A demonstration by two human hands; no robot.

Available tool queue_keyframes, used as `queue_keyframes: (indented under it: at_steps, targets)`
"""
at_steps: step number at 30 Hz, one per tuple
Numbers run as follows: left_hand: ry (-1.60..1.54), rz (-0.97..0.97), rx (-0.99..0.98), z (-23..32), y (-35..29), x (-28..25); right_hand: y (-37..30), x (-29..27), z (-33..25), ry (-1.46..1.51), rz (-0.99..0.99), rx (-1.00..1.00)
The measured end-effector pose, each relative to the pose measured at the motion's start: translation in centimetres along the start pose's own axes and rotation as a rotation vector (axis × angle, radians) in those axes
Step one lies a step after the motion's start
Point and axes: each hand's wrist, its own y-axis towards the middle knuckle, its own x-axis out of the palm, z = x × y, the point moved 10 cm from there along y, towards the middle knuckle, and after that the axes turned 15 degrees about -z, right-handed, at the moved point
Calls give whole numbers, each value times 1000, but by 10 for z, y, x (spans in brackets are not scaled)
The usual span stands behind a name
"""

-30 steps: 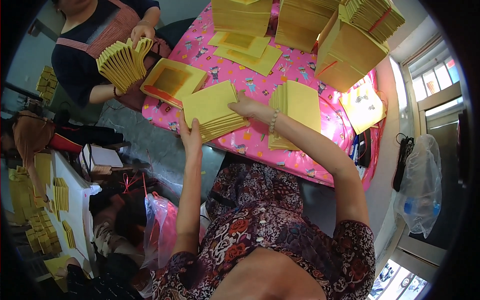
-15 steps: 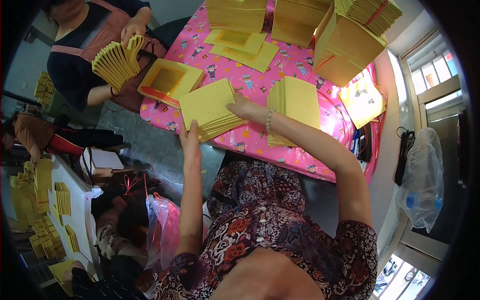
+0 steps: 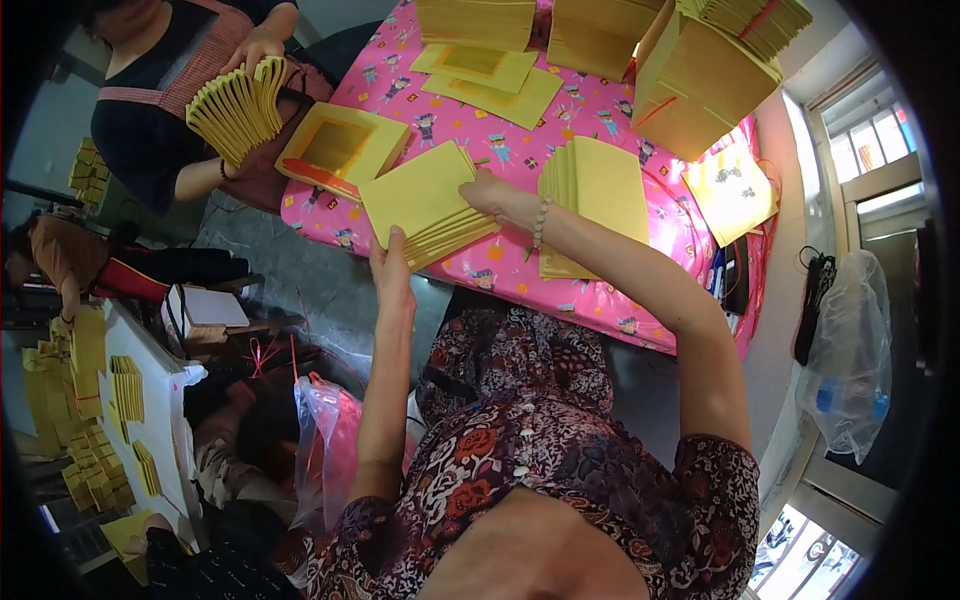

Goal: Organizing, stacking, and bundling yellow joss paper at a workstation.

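A fanned stack of folded yellow paper (image 3: 418, 190) lies tilted near the table's front edge, gripped between my two hands. My left hand (image 3: 393, 262) pinches its lower left corner, the thumb on top. At the right edge, my right hand (image 3: 492, 195) is closed on the sheets, its fingertips partly hidden. Just right of it rests a second overlapping pile of yellow paper (image 3: 610, 195). Beyond my left hand, a thick yellow stack with a gold square and red band (image 3: 335, 150) lies on the table.
A pink patterned cloth (image 3: 470, 125) covers the table. Tall yellow paper bundles (image 3: 700, 90) stand at the back right, with flat gold-marked sheets (image 3: 490, 90) nearby. Across the left corner, a co-worker's hands hold a fanned yellow bundle (image 3: 235, 110). A clear plastic bag (image 3: 850, 350) hangs at right.
My left hand has risen slightly along with the stack's lower corner, and the sheets' fanned edges sit a little differently. My right hand keeps its grip. The whole view has shifted slightly.
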Motion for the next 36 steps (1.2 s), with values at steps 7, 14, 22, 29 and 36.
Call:
queue_keyframes:
  at_steps: [7,14,22,29,36]
  targets:
    - [282,79,70,13,-5,-4,-3,-1,-6,-109,-58,52]
    - [1193,69,398,65,-9,11,-50,-13,-28,93,-32,-140]
    - [1210,-172,518,66,-10,40,-147,53,33,95,-17,-538]
    - [1239,-181,539,64,-12,39,-101,67,86,385,-76,-313]
    - [1205,-200,507,64,-11,40,-85,66,86,532,-42,-281]
